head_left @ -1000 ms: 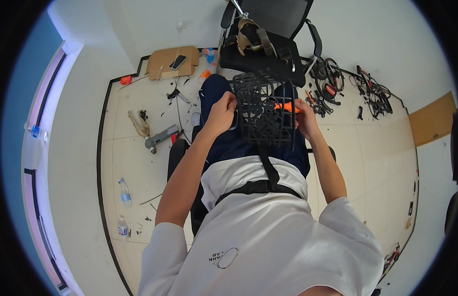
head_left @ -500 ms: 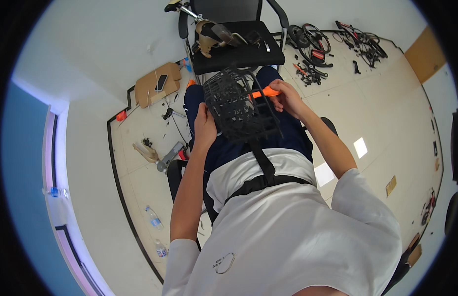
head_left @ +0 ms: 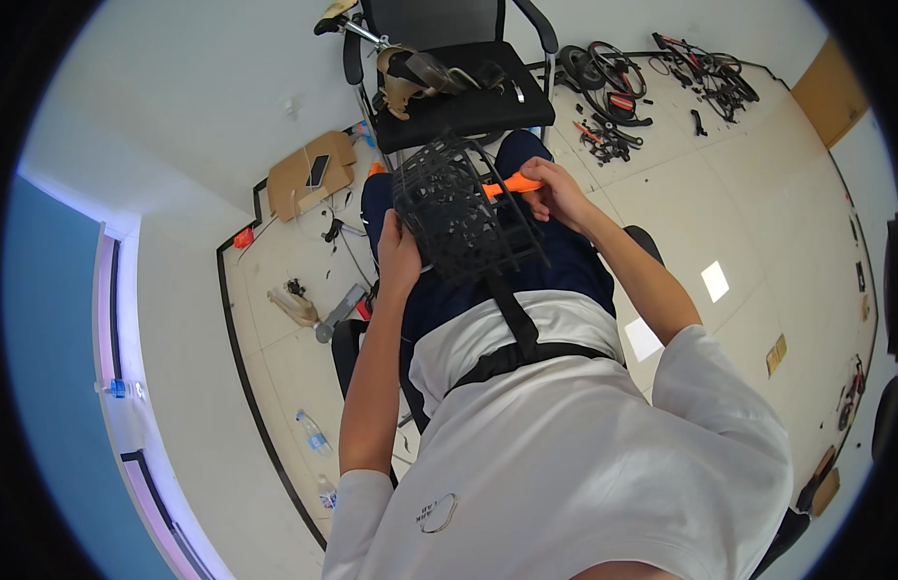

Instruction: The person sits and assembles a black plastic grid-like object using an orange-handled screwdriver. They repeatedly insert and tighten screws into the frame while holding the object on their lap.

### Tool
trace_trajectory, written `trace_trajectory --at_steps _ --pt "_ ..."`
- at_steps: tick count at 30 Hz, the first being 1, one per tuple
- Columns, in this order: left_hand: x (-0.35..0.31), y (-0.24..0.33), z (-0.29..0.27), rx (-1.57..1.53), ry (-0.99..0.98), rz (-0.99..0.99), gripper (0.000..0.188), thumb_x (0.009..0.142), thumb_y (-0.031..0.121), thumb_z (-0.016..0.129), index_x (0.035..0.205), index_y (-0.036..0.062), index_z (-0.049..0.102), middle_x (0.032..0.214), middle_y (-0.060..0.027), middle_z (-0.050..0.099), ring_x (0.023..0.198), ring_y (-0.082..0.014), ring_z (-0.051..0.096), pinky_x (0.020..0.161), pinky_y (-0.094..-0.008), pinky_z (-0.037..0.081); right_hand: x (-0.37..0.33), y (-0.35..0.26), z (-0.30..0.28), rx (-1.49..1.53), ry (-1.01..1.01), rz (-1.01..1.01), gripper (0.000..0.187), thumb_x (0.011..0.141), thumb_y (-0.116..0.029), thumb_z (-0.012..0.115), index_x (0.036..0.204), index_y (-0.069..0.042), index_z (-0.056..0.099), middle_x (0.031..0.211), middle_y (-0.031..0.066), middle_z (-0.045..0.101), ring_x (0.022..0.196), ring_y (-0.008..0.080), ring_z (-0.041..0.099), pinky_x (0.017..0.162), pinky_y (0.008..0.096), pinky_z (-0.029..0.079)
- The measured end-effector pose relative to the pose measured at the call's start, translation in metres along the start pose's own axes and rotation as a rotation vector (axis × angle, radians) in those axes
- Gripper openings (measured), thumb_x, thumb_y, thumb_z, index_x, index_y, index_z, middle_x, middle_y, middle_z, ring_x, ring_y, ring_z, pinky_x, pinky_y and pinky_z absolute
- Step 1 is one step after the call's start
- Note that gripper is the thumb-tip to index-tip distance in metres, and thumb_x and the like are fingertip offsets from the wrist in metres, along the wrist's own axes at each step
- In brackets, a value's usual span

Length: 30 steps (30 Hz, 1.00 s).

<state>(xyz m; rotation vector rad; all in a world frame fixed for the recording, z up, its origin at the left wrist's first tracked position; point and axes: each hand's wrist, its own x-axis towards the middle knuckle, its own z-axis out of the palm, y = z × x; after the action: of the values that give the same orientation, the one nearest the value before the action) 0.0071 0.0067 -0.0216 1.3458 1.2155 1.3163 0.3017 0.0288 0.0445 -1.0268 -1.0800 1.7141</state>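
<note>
A black open lattice frame, like a basket [head_left: 457,215], rests tilted on my lap across my thighs. My left hand [head_left: 399,255] is closed on its left edge and steadies it. In my right hand [head_left: 557,197] is an orange-handled tool [head_left: 513,185], gripped at the handle's outer end. It points left into the right side of the basket, its tip hidden among the black bars, so I cannot tell its exact kind. Small dark and pale bits show through the lattice.
Ahead stands a black armchair [head_left: 420,124] bearing a prosthetic-looking leg part [head_left: 401,82]. A phone [head_left: 318,170] lies on cardboard [head_left: 296,198] to the left. Wheels and bike parts [head_left: 613,97] spread along the far right wall. Plastic bottles [head_left: 314,433] lie at lower left.
The basket has tipped slightly in my hands, and its lattice face shows more. The orange handle has moved a little left and keeps its place in my right hand. My view has shifted slightly.
</note>
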Motion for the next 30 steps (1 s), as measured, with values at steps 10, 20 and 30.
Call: trace_trajectory --at_steps 10,20,30 --pt "0.004 -0.01 0.001 0.039 0.027 -0.012 0.017 0.102 0.015 0.041 0.103 0.0016 0.05 0.089 -0.0104 0.059 0.08 -0.0179 0.053 0.078 -0.0294 0.043 0.001 0.001 -0.001 -0.016 -0.015 0.0 0.018 0.094 -0.025 0.052 0.095 -0.007 0.049 0.059 0.0046 0.047 0.04 0.0109 0.039 0.041 0.0257 0.036" --pt "0.001 -0.002 -0.001 0.039 0.053 -0.042 0.018 0.103 0.016 0.042 0.105 0.0007 0.051 0.091 -0.0094 0.062 0.079 -0.0179 0.057 0.076 -0.0297 0.045 0.002 0.001 0.003 -0.005 0.0 -0.01 0.018 0.094 -0.026 0.052 0.094 -0.008 0.049 0.059 0.0042 0.047 0.04 0.0109 0.038 0.041 0.0252 0.035" --pt "-0.006 0.02 -0.033 0.189 -0.29 -0.188 0.017 0.092 0.009 0.061 0.098 -0.0058 0.067 0.081 -0.0119 0.07 0.069 -0.0157 0.066 0.065 -0.0281 0.052 0.0 0.0 0.002 -0.089 -0.004 0.021 0.018 0.094 -0.027 0.053 0.093 -0.009 0.05 0.06 0.003 0.047 0.041 0.0103 0.037 0.04 0.0247 0.033"
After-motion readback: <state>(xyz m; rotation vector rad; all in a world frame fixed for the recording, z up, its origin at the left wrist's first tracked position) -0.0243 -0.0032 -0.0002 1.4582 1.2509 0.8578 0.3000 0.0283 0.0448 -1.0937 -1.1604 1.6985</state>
